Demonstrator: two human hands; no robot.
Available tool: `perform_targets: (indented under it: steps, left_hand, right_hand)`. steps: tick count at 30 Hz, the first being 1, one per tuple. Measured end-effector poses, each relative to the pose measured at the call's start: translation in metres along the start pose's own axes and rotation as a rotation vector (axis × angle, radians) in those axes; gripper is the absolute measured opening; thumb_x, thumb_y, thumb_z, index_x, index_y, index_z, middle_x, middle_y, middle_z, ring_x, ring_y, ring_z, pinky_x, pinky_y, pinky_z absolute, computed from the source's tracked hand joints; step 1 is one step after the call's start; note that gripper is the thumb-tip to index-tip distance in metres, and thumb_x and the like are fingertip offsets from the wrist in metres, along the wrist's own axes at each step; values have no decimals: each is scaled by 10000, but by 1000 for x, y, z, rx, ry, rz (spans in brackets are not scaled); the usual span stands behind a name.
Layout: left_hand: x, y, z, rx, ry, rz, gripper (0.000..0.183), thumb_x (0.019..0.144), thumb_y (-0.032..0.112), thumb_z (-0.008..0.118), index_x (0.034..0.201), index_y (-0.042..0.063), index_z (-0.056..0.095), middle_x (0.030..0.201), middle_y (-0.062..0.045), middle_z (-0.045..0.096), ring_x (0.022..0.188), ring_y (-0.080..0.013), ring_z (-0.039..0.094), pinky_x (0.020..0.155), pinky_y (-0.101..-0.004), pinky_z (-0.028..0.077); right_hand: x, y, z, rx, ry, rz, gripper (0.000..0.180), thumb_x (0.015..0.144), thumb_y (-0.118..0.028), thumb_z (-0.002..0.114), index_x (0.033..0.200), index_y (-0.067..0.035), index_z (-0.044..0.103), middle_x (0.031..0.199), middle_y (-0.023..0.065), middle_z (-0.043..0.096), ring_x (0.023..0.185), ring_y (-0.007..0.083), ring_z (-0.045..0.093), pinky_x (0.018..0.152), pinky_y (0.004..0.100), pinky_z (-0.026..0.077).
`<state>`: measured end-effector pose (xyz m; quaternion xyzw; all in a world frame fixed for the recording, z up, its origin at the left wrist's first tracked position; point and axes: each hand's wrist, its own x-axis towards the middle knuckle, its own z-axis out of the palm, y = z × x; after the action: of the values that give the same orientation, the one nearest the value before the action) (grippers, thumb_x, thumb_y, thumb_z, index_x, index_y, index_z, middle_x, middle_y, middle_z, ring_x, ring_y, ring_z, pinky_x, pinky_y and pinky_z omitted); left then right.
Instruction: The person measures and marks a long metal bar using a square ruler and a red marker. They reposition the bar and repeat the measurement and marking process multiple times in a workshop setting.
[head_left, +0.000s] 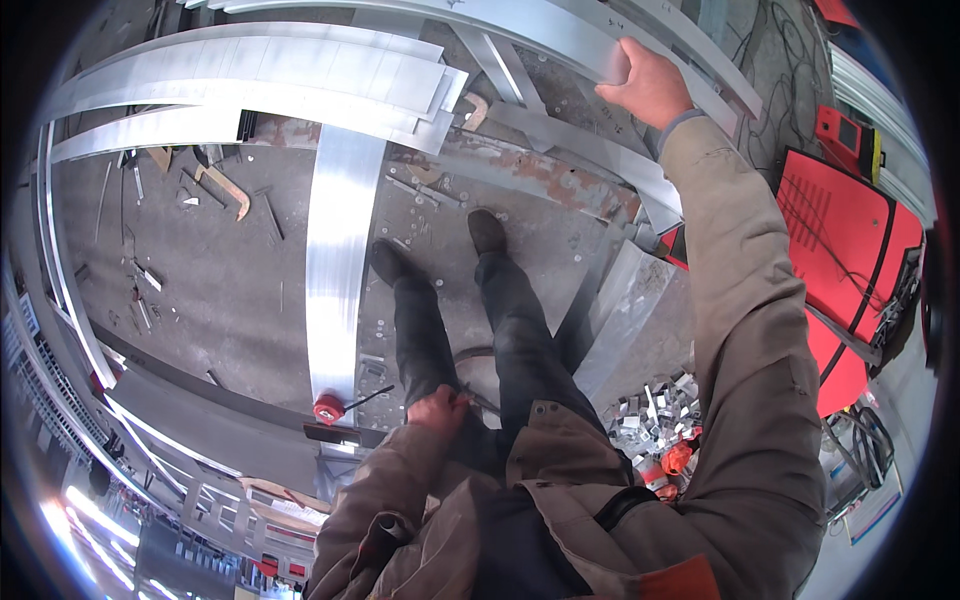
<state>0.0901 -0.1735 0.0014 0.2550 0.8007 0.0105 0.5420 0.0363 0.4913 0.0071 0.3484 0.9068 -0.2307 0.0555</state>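
Note:
My right hand (651, 84) reaches far forward and grips the edge of a long metal profile (555, 34), its thumb and fingers on the two sides. The profile bears handwritten marks. My left hand (439, 411) rests near my lap, its fingers curled around a thin dark item that I cannot make out. Left of my legs a wide shiny metal strip (341, 255) runs away from me, with a red tape measure (328, 409) at its near end. Several flat metal strips (330, 67) lie stacked at the upper left.
A rusty steel beam (525, 172) crosses ahead of my feet. An orange C-clamp (229, 187) and loose tools lie on the floor at left. Red machines (832, 262) stand at right, near cables and a heap of metal offcuts (652, 409).

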Motion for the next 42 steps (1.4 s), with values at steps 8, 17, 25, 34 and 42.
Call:
perform_targets:
  steps: [8, 17, 25, 34, 42]
  left_hand:
    - [1, 8, -4, -28, -21, -44, 386, 1010, 539, 733, 1050, 156, 749, 880, -181, 801, 871, -433, 786, 780, -573, 604]
    - [15, 8, 8, -96, 151, -9, 371, 985, 518, 767, 1042, 153, 727, 867, -180, 792, 850, -417, 787, 754, -573, 603]
    - [21, 2, 21, -124, 531, 237, 216, 948, 291, 838, 991, 120, 714, 792, -120, 757, 751, -376, 758, 674, -512, 589]
    - [7, -2, 54, -101, 757, 329, 236, 957, 292, 831, 910, 123, 674, 743, -105, 717, 717, -371, 730, 650, -522, 577]
    - [-12, -22, 89, -40, 815, 214, 308, 979, 403, 798, 926, 121, 687, 793, -142, 735, 772, -407, 742, 679, -551, 572]
  right_hand:
    - [2, 12, 10, 7, -46, 11, 535, 822, -349, 925, 1139, -34, 632, 994, 148, 750, 916, 354, 720, 839, 458, 565]
    - [-54, -42, -62, -103, 183, 26, 508, 797, -309, 935, 1123, -36, 655, 964, 152, 754, 885, 343, 736, 807, 446, 570]
    - [-206, -105, -60, 88, 36, 35, 485, 755, -202, 949, 1098, -16, 660, 872, 134, 732, 762, 288, 717, 737, 398, 579]
    - [-331, -137, 83, 166, -24, -198, 475, 743, -305, 952, 993, -70, 624, 862, 130, 718, 810, 395, 741, 699, 493, 573]
    - [-359, -162, 162, 39, -104, -141, 460, 766, -345, 913, 1042, -64, 674, 996, 163, 778, 923, 429, 763, 793, 554, 598]
